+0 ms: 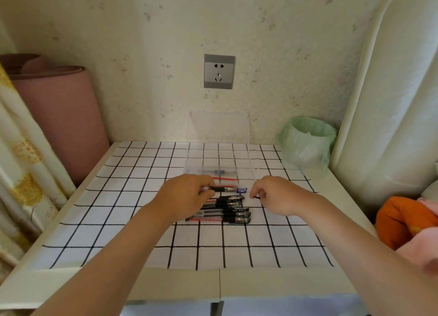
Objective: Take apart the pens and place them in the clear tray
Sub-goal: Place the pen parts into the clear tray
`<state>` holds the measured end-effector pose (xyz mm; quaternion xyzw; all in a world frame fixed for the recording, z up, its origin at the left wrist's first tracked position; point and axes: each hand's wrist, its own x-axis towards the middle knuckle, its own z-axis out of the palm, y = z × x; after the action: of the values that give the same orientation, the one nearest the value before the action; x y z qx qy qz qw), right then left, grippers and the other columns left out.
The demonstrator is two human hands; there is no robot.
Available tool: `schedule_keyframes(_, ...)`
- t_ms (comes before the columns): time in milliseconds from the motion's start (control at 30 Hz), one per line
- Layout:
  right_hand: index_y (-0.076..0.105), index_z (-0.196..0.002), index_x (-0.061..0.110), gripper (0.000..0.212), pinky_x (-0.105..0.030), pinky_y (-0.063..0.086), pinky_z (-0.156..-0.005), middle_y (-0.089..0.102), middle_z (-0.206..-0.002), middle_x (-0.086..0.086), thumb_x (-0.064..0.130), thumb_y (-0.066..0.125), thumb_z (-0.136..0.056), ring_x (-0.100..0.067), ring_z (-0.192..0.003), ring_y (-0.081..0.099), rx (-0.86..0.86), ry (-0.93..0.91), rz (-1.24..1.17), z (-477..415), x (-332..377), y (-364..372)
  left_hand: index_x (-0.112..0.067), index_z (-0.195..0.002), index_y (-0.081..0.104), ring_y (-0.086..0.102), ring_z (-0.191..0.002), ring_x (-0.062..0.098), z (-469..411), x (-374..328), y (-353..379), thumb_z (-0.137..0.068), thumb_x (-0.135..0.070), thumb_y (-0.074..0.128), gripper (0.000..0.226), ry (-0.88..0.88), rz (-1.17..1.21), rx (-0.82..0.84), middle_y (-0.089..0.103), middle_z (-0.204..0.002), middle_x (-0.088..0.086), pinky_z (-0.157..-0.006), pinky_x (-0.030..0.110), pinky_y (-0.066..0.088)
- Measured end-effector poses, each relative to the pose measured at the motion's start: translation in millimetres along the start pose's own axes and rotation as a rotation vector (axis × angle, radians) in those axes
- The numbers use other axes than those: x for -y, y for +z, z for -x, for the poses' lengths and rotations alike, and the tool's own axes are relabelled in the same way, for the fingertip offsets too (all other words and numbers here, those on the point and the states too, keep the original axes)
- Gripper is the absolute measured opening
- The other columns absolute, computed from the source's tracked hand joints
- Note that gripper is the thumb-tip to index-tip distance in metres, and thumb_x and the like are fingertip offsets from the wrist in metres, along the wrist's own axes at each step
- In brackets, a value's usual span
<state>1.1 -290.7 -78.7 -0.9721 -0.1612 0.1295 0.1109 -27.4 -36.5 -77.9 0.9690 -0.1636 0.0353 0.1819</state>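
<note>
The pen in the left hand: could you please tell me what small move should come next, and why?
Probably move the right hand forward and drop the small dark piece its fingers pinch into the clear tray, which sits just beyond and already holds a pen part. The left hand grips the pen, so it can follow.

A home, seemingly a bedroom corner: speckled wallpaper (142, 31), patterned curtain (21, 161), padded headboard (391, 102), bag-lined bin (308, 140).

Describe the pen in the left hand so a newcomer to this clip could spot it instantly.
On the checked tablecloth, just in front of the clear tray, the left hand holds one pen beyond the pile of pens. It alone ends in blue on its right; the piled pens end in black.
</note>
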Motion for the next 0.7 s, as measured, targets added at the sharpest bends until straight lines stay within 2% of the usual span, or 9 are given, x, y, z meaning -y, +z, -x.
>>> schedule_keyframes(167, 0.056, -0.127, 0.031, 0.044, -0.026, 0.047, -0.081, 0.059, -0.100, 0.012, 0.014, 0.064, -0.087, -0.011, -0.095, 0.057, 0.045, -0.005, -0.035, 2, -1, 5, -0.038, -0.111, 0.062, 0.060, -0.078, 0.006, 0, -4, 4, -0.097, -0.038, 0.050, 0.019, -0.010, 0.010, 0.028, 0.067, -0.094, -0.012, -0.062, 0.017, 0.042)
schedule_keyframes(267, 0.056, -0.127, 0.031, 0.044, -0.027, 0.049, -0.083, 0.062, -0.101, 0.012, 0.016, 0.065, -0.087, -0.010, -0.095, 0.057, 0.042, -0.026, -0.023, 2, 1, 5, -0.033, -0.110, 0.065, 0.061, -0.083, 0.007, -1, -8, 5, -0.098, -0.033, 0.050, 0.019, -0.004, 0.040, 0.047, 0.068, -0.096, -0.010, -0.068, 0.021, 0.046)
schedule_keyframes(333, 0.059, -0.124, 0.031, 0.036, -0.029, 0.050, -0.084, 0.064, -0.101, 0.012, 0.021, 0.062, -0.090, -0.010, -0.093, 0.059, -0.008, -0.046, -0.036, 3, 4, 3, -0.031, -0.108, 0.067, 0.061, -0.082, 0.007, -2, -9, 5, -0.098, -0.033, 0.050, 0.020, 0.005, 0.049, 0.063, 0.069, -0.095, -0.009, -0.072, 0.024, 0.051)
schedule_keyframes(433, 0.062, -0.117, 0.033, 0.025, -0.025, 0.048, -0.072, 0.065, -0.101, 0.013, 0.026, 0.055, -0.095, -0.002, -0.080, 0.057, -0.142, -0.108, -0.089, 5, 14, -2, -0.030, -0.107, 0.067, 0.062, -0.081, 0.007, -3, -10, 5, -0.098, -0.033, 0.049, 0.020, 0.022, 0.045, 0.070, 0.069, -0.093, -0.009, -0.074, 0.026, 0.052)
schedule_keyframes(500, 0.063, -0.117, 0.034, 0.024, -0.024, 0.043, -0.067, 0.063, -0.104, 0.013, 0.029, 0.052, -0.096, 0.002, -0.073, 0.052, -0.190, -0.162, -0.083, 6, 23, -3, -0.031, -0.106, 0.067, 0.061, -0.079, 0.006, -2, -10, 5, -0.098, -0.034, 0.049, 0.019, 0.034, 0.034, 0.059, 0.068, -0.091, -0.010, -0.069, 0.023, 0.049)
schedule_keyframes(600, 0.063, -0.123, 0.031, 0.028, -0.030, 0.046, -0.082, 0.059, -0.107, 0.011, 0.030, 0.046, -0.101, -0.007, -0.088, 0.053, -0.165, -0.215, -0.026, 7, 34, -1, -0.036, -0.108, 0.065, 0.055, -0.072, 0.003, -1, -11, 5, -0.096, -0.040, 0.051, 0.020, 0.063, 0.018, 0.014, 0.066, -0.090, -0.016, -0.060, 0.016, 0.040)
schedule_keyframes(667, 0.067, -0.116, 0.026, 0.029, -0.036, 0.049, -0.087, 0.062, -0.107, 0.007, 0.030, 0.042, -0.102, -0.014, -0.095, 0.057, -0.131, -0.220, -0.001, 6, 38, 1, -0.041, -0.112, 0.063, 0.056, -0.077, 0.001, 0, -11, 4, -0.095, -0.042, 0.052, 0.021, 0.086, 0.018, -0.012, 0.065, -0.095, -0.019, -0.063, 0.015, 0.041)
schedule_keyframes(700, 0.069, -0.109, 0.022, 0.029, -0.039, 0.050, -0.085, 0.064, -0.103, 0.004, 0.030, 0.042, -0.102, -0.016, -0.093, 0.059, -0.119, -0.220, 0.010, 5, 38, 2, -0.042, -0.113, 0.062, 0.058, -0.082, 0.001, 0, -11, 4, -0.095, -0.042, 0.052, 0.021, 0.096, 0.021, -0.018, 0.066, -0.097, -0.018, -0.067, 0.017, 0.044)
